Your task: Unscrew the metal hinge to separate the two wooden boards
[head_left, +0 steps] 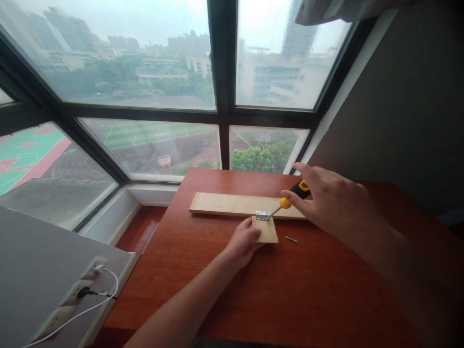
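The metal hinge lies at the far edge of the small wooden piece, its nearer leaf over the wood and its farther leaf, in this view, in front of the long board. The screwdriver comes down from the right side, and its tip is at the right end of the nearer leaf. I judge that one screw is being driven there, but the screw head is too small to tell how deep it sits.

Just to the left of the hinge and nearer to the person, the left hand holds the small wooden piece, with the thumb on top and the other fingers mostly hidden. To the right of the hinge, the right hand has the screwdriver handle between the thumb and the forefinger; the rest of its grip I cannot see.

As for progress, the hinge seems only partly fastened. One loose screw lies on the table, to the right of the hinge and nearer to the person, so this one is probably left to drive. Whether the farther leaf is fixed to the long board, I cannot tell. Beyond the hinge and the board stands the window.
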`<state>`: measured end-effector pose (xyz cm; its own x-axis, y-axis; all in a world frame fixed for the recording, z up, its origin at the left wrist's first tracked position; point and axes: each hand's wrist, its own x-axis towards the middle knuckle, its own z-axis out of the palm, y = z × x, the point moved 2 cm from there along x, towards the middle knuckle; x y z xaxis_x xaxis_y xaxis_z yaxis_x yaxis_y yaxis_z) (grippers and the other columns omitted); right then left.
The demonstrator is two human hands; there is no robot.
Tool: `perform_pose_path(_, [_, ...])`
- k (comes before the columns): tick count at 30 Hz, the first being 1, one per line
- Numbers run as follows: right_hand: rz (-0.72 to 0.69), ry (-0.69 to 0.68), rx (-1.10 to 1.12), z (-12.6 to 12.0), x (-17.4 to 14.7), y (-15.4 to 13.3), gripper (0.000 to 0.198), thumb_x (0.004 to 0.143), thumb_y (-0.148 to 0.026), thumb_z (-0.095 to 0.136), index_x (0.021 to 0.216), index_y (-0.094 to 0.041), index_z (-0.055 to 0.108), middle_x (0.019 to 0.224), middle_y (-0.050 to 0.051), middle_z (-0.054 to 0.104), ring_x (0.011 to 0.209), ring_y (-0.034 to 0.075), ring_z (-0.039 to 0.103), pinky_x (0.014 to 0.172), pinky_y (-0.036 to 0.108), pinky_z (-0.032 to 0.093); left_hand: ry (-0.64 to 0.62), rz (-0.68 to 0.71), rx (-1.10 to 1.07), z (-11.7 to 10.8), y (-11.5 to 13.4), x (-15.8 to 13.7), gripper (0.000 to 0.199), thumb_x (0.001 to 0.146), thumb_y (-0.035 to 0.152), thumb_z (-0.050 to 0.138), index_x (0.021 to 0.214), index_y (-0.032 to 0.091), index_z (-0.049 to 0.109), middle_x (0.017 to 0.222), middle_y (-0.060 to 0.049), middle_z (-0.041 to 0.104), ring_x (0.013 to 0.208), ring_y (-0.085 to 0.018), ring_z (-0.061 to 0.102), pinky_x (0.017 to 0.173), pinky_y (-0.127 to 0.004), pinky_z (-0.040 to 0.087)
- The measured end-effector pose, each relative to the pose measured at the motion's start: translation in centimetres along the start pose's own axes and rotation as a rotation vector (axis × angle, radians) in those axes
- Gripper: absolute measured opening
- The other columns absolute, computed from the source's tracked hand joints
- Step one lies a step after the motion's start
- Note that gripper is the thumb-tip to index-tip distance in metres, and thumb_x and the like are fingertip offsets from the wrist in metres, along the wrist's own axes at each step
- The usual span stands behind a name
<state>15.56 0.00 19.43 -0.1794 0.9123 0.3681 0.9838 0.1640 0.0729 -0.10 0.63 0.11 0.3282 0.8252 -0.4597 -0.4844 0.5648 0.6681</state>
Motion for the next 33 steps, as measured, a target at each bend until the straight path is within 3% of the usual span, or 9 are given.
perform_pose_path(3, [0.047,-0.032,-0.113,0.2,0.2,0.1,0.045,0.091,-0.053,0.046,0.122,-0.023,0.059,0.082,0.008,0.072,0.065,0.029,0.066,0.048,0.032,0.033,0.005,-0.002,0.003,0.0,0.1,0.0,0.035,0.065,0.001,0.06,0.097,0.015,0.063,0.097,-0.009,0.067,0.078,-0.017,0.064,0.068,-0.03,0.057])
perform_pose_path(8, [-0.023,-0.101,0.194,-0.1,0.4,0.4,0.045,0.084,-0.03,0.052,0.129,-0.026,0.052,0.116,0.005,0.07,0.091,0.024,0.068,0.063,0.033,0.045,0.002,-0.007,0.001,0.0,0.1,0.0,0.035,0.066,0.0,0.059,0.098,0.014,0.061,0.1,-0.01,0.067,0.079,-0.017,0.065,0.067,-0.029,0.057])
perform_pose_path(11, [-0.02,-0.086,0.192,-0.2,0.4,0.5,0.052,0.083,-0.029,0.052,0.134,-0.024,0.048,0.124,0.007,0.066,0.098,0.027,0.066,0.065,0.033,0.047,0.001,-0.004,0.0,0.0,0.1,0.0,0.035,0.066,0.0,0.059,0.098,0.014,0.061,0.101,-0.011,0.067,0.08,-0.018,0.065,0.068,-0.03,0.058])
perform_pose_path(17, [0.078,-0.075,-0.103,-0.1,0.6,0.5,0.044,0.092,-0.054,0.043,0.118,-0.024,0.061,0.078,0.008,0.072,0.066,0.031,0.067,0.052,0.035,0.039,-0.002,-0.002,0.013,0.0,0.1,0.0,0.035,0.067,0.001,0.059,0.099,0.015,0.062,0.103,-0.011,0.067,0.082,-0.019,0.065,0.069,-0.031,0.058])
perform_pose_path(20, [0.027,-0.094,0.096,-0.2,0.7,0.7,0.039,0.088,-0.041,0.051,0.124,-0.026,0.057,0.099,0.005,0.073,0.08,0.027,0.068,0.059,0.034,0.044,0.002,-0.002,0.013,0.0,0.1,0.0,0.036,0.066,0.0,0.058,0.099,0.015,0.062,0.1,-0.01,0.067,0.082,-0.018,0.065,0.069,-0.031,0.058])
perform_pose_path(24, [-0.044,-0.15,0.349,-0.3,0.6,0.9,0.05,0.082,-0.028,0.055,0.132,-0.026,0.05,0.113,0.003,0.07,0.091,0.022,0.067,0.066,0.031,0.047,0.002,-0.008,0.017,0.0,0.2,0.0,0.036,0.066,-0.002,0.057,0.099,0.015,0.061,0.097,-0.009,0.067,0.08,-0.018,0.064,0.068,-0.03,0.058])
perform_pose_path(27, [0.0,-0.092,0.193,-0.2,0.5,0.9,0.048,0.087,-0.042,0.054,0.131,-0.026,0.051,0.106,0.006,0.072,0.084,0.026,0.068,0.06,0.034,0.045,0.003,-0.006,0.018,0.1,0.2,-0.1,0.036,0.067,-0.001,0.057,0.099,0.014,0.061,0.098,-0.01,0.067,0.08,-0.018,0.064,0.068,-0.031,0.058])
perform_pose_path(30, [0.062,-0.055,-0.039,0.1,0.5,0.9,0.051,0.09,-0.06,0.046,0.125,-0.025,0.058,0.08,0.008,0.072,0.067,0.031,0.067,0.052,0.034,0.038,-0.002,-0.007,0.018,0.1,0.2,-0.1,0.037,0.067,-0.001,0.057,0.1,0.014,0.061,0.1,-0.011,0.067,0.081,-0.019,0.065,0.068,-0.031,0.058])
perform_pose_path(33, [0.06,-0.065,-0.042,0.0,0.7,1.1,0.047,0.092,-0.058,0.043,0.121,-0.026,0.06,0.073,0.007,0.071,0.064,0.03,0.067,0.051,0.033,0.037,-0.004,-0.012,0.012,0.1,0.2,-0.1,0.038,0.067,-0.001,0.057,0.102,0.014,0.06,0.104,-0.012,0.068,0.082,-0.019,0.066,0.069,-0.031,0.058])
